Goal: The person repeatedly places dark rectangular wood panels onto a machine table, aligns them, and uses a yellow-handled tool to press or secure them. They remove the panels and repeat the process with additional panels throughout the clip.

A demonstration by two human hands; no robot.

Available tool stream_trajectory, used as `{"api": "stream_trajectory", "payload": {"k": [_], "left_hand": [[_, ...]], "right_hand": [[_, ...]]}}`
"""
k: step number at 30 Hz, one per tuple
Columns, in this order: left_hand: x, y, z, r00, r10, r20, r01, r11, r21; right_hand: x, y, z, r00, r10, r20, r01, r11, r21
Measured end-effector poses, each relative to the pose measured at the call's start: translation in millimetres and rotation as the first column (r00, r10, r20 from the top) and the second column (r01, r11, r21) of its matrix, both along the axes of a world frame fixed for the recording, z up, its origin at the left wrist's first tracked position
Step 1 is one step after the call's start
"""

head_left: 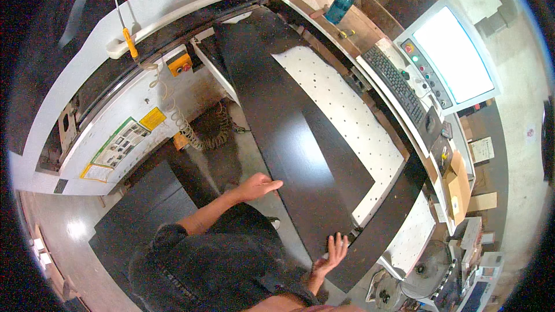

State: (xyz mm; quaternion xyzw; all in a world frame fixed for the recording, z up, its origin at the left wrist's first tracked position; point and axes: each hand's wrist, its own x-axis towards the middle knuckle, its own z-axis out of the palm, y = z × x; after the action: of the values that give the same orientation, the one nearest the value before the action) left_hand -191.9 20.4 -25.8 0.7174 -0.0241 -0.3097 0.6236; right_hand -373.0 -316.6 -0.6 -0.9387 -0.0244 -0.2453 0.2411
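The work area is a workshop with a grey floor (pixel 41 211); a white machine body (pixel 124 133) with a coiled beige hose (pixel 176 117) occupies the left of the frame. A white perforated tabletop (pixel 352 112) extends diagonally from the upper centre toward the lower right. A monitor with a bright white screen (pixel 454 55) and a black keyboard (pixel 393 84) stand at the upper right.

A long, flat, dark brown panel with a glossy face (pixel 283 133) lies across the tabletop, covering its left part; its long left edge faces the person.

The left hand (pixel 259 187) is at that edge, thumb over the rim. Its other fingers are hidden, so how tightly they are closed cannot be told. The right hand (pixel 330 254) is at the panel's lower end, fingers extended and spread, resting against the panel without closing around it.

Caution: uneven pressure from the two hands could skew the panel, since the right fingers provide no enclosing grip. If the left edge is poorly supported, downward load there could tip the panel. Any hidden fingers beneath the rim could be pinched if it dropped.
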Motion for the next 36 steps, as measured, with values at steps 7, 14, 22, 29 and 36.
{"api": "stream_trajectory", "payload": {"k": [7,14,22,29,36], "left_hand": [[58,1,83,0.953,-0.102,0.284,0.263,0.744,-0.614],[85,44,49,0.902,-0.01,0.431,0.154,0.941,-0.301],[107,48,50,0.994,0.111,0.021,-0.086,0.864,-0.497],[125,28,8,0.992,0.121,0.029,-0.078,0.784,-0.616],[152,63,-7,0.985,0.172,-0.025,-0.158,0.83,-0.534]], "right_hand": [[40,19,53,0.879,-0.342,0.332,0.18,0.883,0.434],[41,31,105,0.657,-0.703,0.274,0.631,0.711,0.312],[51,45,165,0.688,-0.714,-0.131,0.68,0.571,0.46],[45,3,89,0.548,-0.807,-0.219,0.827,0.483,0.288],[121,29,19,0.829,-0.476,-0.293,0.525,0.484,0.7]]}}
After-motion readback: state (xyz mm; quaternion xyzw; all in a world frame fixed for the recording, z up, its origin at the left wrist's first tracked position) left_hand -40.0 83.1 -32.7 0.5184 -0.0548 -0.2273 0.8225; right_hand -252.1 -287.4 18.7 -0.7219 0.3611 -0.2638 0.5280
